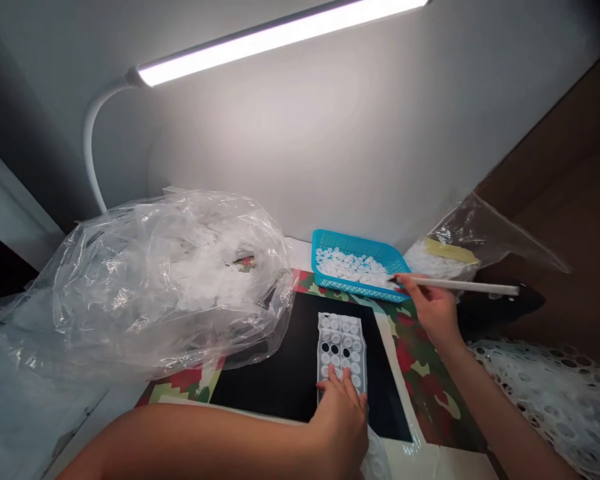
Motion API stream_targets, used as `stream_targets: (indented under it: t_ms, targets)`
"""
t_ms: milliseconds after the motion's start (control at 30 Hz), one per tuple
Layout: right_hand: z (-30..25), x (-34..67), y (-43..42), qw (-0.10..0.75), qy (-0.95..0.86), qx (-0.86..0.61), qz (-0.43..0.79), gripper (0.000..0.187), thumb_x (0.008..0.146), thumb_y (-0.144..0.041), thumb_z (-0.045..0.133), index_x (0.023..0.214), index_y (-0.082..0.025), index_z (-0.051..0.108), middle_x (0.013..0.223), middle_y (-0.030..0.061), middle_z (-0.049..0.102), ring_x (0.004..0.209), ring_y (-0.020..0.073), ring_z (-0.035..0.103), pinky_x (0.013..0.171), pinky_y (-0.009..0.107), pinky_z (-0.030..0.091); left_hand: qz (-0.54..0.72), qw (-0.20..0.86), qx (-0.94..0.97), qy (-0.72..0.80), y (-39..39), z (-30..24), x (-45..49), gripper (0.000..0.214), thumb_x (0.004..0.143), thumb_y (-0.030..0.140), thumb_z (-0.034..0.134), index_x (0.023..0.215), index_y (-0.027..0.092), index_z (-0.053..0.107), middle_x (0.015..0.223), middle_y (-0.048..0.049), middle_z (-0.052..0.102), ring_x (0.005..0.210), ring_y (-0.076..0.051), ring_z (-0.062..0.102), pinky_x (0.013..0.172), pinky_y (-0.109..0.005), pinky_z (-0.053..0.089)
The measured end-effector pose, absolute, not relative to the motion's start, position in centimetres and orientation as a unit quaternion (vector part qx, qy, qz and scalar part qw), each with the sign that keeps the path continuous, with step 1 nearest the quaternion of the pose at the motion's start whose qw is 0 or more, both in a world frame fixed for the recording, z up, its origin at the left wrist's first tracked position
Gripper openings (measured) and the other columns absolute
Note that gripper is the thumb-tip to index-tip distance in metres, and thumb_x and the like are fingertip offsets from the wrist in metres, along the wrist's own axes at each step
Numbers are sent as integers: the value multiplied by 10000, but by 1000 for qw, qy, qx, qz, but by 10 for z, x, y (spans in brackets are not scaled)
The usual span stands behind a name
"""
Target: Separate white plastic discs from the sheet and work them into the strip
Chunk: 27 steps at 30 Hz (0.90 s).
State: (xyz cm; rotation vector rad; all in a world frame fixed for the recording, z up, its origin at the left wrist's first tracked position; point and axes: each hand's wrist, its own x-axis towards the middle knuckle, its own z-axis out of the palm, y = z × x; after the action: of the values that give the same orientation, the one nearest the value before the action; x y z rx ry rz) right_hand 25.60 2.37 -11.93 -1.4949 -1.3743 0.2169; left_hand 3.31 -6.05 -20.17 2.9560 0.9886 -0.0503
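My left hand lies with fingers spread over a translucent strip with rows of round cups. Most visible cups hold white discs; a few show dark. My fingers hide the nearer part. Pinched in my right hand is a white pen-like stick, its dark tip at the near right corner of a blue plastic basket. Many small white discs lie loose in that basket. Whether a disc is on the tip, I cannot tell.
A black mat lies under the strip, on a camouflage-patterned surface. A large clear bag fills the left side. Behind my right hand is another clear bag. White ring-holed pieces are piled lower right. A lit lamp hangs above.
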Motion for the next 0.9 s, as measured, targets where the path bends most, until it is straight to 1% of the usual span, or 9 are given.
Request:
stream_targets:
  t_ms: [100, 200, 300, 367, 433, 500, 667, 800, 900]
  targets:
    - [-107, 258, 43, 522, -573, -632, 16, 370, 872, -480, 520, 955, -174, 711, 1030, 93, 720, 975, 275, 661, 899, 411, 513, -14, 23, 961, 276, -55, -202, 24, 690, 755, 563, 624, 1332, 201, 513, 1346, -182, 508, 1131, -473, 485, 733, -542, 439]
    - [-108, 258, 52, 488, -590, -643, -23, 356, 845, -484, 546, 921, -193, 736, 1015, 82, 737, 996, 298, 656, 926, 428, 481, -22, 32, 967, 253, -49, -198, 19, 798, 667, 640, 669, 1311, 186, 541, 1337, -204, 509, 1136, -496, 468, 793, -612, 403]
    - [-117, 257, 51, 458, -601, -654, -40, 349, 846, -485, 542, 917, -209, 742, 1000, 71, 745, 967, 303, 670, 892, 419, 494, -30, 41, 968, 245, -48, -185, 17, 789, 699, 642, 641, 1315, 160, 536, 1327, -230, 509, 1141, -500, 470, 841, -664, 358]
    - [-122, 257, 47, 448, -600, -661, -49, 366, 866, -482, 516, 930, -198, 738, 995, 81, 747, 948, 305, 679, 860, 411, 509, -37, 51, 968, 242, -48, -168, 15, 792, 766, 662, 548, 1360, 144, 475, 1356, -248, 468, 1171, -500, 455, 879, -691, 318]
    - [-125, 257, 42, 444, -598, -664, -60, 391, 888, -479, 482, 946, -183, 731, 1000, 93, 744, 953, 306, 678, 860, 410, 510, -67, 93, 963, 244, -47, -147, 12, 866, 828, 706, 383, 1433, 90, 326, 1429, -289, 318, 1258, -507, 361, 946, -709, 240]
    - [-125, 260, 37, 440, -602, -663, -67, 406, 906, -477, 450, 967, -181, 721, 1015, 90, 739, 967, 299, 673, 875, 412, 505, -97, 140, 953, 251, -46, -128, 8, 823, 892, 667, 255, 1452, 63, 249, 1454, -308, 211, 1318, -487, 267, 997, -694, 182]
    - [-125, 269, 33, 430, -613, -659, -68, 432, 927, -483, 400, 1050, -195, 697, 1093, 81, 715, 1028, 278, 652, 905, 418, 498, -98, 187, 945, 250, -40, -109, 7, 940, 849, 747, 205, 1455, 29, 204, 1457, -325, 130, 1336, -504, 172, 1001, -705, 167]
    - [-122, 270, 31, 425, -629, -649, -56, 407, 919, -476, 431, 1064, -206, 699, 1126, 82, 703, 1063, 271, 640, 930, 420, 493, -84, 190, 942, 265, -42, -112, 9, 962, 839, 760, 191, 1452, 18, 212, 1463, -322, 86, 1345, -508, 93, 1035, -689, 101]
    - [-118, 266, 25, 408, -662, -627, -37, 383, 924, -466, 429, 1044, -233, 709, 1129, 69, 699, 1087, 260, 625, 955, 416, 479, -61, 179, 944, 271, -44, -124, 7, 941, 847, 752, 163, 1462, 40, 191, 1478, -299, 67, 1353, -497, 50, 1034, -692, 106]
